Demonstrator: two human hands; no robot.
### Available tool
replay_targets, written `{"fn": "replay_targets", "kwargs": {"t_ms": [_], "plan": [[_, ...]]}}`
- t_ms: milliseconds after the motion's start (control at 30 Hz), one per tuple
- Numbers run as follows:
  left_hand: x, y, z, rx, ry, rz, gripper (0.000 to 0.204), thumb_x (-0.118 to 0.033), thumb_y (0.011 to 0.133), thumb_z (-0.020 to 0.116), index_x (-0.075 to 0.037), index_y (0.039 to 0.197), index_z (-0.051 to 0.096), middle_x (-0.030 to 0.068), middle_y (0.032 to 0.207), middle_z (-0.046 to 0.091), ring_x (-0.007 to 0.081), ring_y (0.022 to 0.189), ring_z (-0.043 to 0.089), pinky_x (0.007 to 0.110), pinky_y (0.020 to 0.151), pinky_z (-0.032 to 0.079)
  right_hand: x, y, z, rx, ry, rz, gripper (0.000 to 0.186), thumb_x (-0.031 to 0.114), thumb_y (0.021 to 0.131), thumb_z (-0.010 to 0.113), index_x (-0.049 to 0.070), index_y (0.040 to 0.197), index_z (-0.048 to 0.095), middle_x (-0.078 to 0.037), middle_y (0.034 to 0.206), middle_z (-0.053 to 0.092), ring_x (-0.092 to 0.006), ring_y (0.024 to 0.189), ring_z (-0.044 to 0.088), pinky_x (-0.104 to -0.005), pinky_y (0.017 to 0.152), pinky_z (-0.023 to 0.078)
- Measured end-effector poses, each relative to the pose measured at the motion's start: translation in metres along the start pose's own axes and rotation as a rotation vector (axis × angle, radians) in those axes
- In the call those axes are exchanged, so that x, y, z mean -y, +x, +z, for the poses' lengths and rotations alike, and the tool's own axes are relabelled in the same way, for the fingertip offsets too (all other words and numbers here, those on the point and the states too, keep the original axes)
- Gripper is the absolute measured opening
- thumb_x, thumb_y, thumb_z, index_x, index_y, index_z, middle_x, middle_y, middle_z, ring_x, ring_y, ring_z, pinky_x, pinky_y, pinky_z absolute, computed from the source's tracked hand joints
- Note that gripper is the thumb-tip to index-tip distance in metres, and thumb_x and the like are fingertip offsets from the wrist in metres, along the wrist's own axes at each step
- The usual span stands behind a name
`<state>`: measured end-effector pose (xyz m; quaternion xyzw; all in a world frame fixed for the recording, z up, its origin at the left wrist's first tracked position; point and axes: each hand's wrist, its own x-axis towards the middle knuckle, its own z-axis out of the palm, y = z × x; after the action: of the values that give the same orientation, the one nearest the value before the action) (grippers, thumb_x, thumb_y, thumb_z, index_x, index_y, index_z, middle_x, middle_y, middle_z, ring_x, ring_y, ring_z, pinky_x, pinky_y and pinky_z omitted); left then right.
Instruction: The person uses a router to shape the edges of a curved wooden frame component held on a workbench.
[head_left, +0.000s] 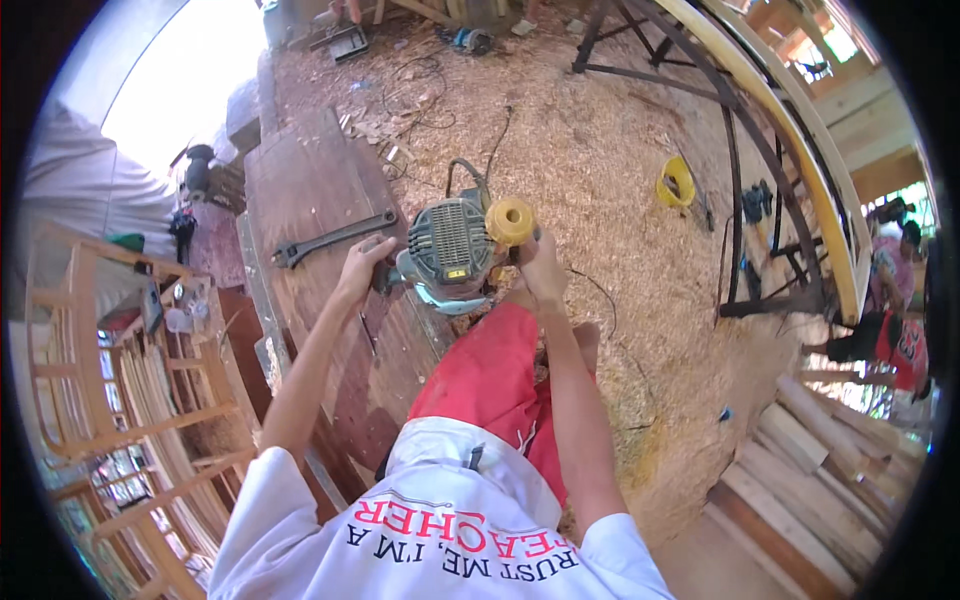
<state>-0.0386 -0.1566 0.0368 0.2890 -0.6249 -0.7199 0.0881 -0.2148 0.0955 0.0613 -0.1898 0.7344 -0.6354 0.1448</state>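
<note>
Both my hands hold a power tool that looks like a router (pixel 450 242), with a dark vented motor housing and a pale teal base. It sits above my red-clad legs, by the edge of a brown wooden board (pixel 330 190). My left hand (pixel 368 264) is closed around the grip on its left side. On the opposite side my right hand (pixel 541 268) grasps it, fingers partly hidden behind the tool. A round yellow piece (pixel 510 221) with a central hole is at the tool's upper right. A long dark wrench (pixel 335 238) lies on the board, just beyond my left hand.
Wood shavings cover the floor (pixel 620 200), crossed by a dark cord (pixel 500 140). A yellow container (pixel 676 182) stands to the right, near a dark metal-legged table (pixel 735 130). Wooden frames (pixel 85 340) are at left, stacked planks (pixel 790 480) lower right. Another person (pixel 895 330) is at far right.
</note>
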Motion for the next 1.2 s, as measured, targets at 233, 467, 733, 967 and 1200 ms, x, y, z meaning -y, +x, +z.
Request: {"fn": "replay_targets", "kwargs": {"t_ms": [233, 467, 733, 967, 1200], "plan": [[-0.021, -0.005, 0.027, -0.164, -0.185, 0.15, 0.009, -0.009, 0.092, 0.068, -0.001, 0.097, 0.068, -0.0009, 0.076, 0.061, 0.007, 0.068, 0.057, 0.022, 0.06, 0.042, -0.046, 0.019, -0.001, -0.11, 0.089, -0.023, 0.043, 0.042, 0.096, 0.066, 0.0, 0.086, 0.064, -0.003, 0.066, 0.054, -0.0135, 0.06, 0.045, -0.035, 0.055, 0.04], [-0.003, -0.004, 0.008, -0.145, 0.241, 0.25, 0.032, 0.003, 0.088, 0.054, 0.007, 0.118, 0.063, 0.008, 0.104, 0.068, 0.0174, 0.095, 0.064, 0.032, 0.085, 0.051, -0.04, 0.024, 0.0, -0.032, 0.033, 0.008, 0.051, 0.048, 0.09, 0.071, -0.001, 0.082, 0.066, -0.018, 0.069, 0.063, -0.0288, 0.065, 0.061, -0.0438, 0.064, 0.047], [0.019, -0.008, 0.019, -0.355, 0.202, 0.337, 0.039, -0.011, 0.097, 0.051, 0.002, 0.134, 0.053, 0.0143, 0.127, 0.061, 0.0239, 0.109, 0.062, 0.041, 0.089, 0.054, -0.049, 0.051, 0.009, 0.01, -0.028, 0.111, 0.06, 0.061, 0.085, 0.067, 0.001, 0.091, 0.074, -0.017, 0.083, 0.073, -0.0327, 0.082, 0.071, -0.0441, 0.077, 0.054], [0.011, -0.026, 0.052, -0.283, 0.205, 0.366, 0.038, -0.015, 0.094, 0.055, 0.0, 0.129, 0.056, 0.0162, 0.119, 0.063, 0.0318, 0.096, 0.068, 0.045, 0.073, 0.062, -0.049, 0.074, 0.01, 0.133, -0.032, 0.078, 0.072, 0.068, 0.084, 0.06, 0.002, 0.109, 0.074, -0.023, 0.115, 0.071, -0.0369, 0.106, 0.068, -0.0449, 0.092, 0.052], [0.027, -0.019, 0.015, -0.447, 0.258, 0.334, 0.031, -0.017, 0.092, 0.051, 0.002, 0.114, 0.062, 0.0184, 0.099, 0.069, 0.0336, 0.08, 0.07, 0.046, 0.064, 0.062, -0.039, 0.076, 0.022, 0.176, -0.075, 0.019, 0.074, 0.069, 0.088, 0.057, 0.0, 0.108, 0.074, -0.024, 0.114, 0.071, -0.0387, 0.106, 0.067, -0.0454, 0.092, 0.053]]}}
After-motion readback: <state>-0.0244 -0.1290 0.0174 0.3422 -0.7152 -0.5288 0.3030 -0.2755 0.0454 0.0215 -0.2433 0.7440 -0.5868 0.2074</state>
